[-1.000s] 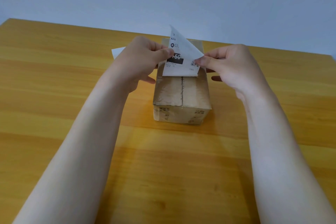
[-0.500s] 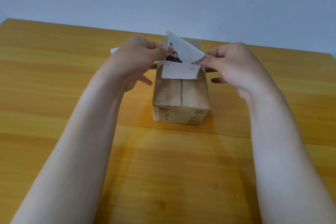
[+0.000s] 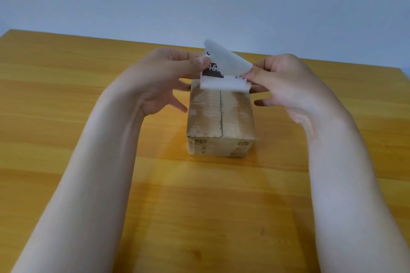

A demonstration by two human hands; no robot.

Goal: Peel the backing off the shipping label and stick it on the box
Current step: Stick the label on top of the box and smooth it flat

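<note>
While the left hand (image 3: 164,77) pinches the white printed shipping label (image 3: 218,76) by its left edge, the right hand (image 3: 286,86) grips the peeled-over translucent backing (image 3: 226,62), both held just above the taped brown cardboard box (image 3: 220,117) on the wooden table (image 3: 66,95).

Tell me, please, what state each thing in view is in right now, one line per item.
shipping label: held above the box, printed face toward the camera, partly covered.
backing: partly peeled, folded over diagonally, not yet off.
box: closed, taped along its top seam, standing on the table, no label stuck on it.
left hand: pinching the label's left edge.
right hand: pinching the peeled corner of the backing.
</note>
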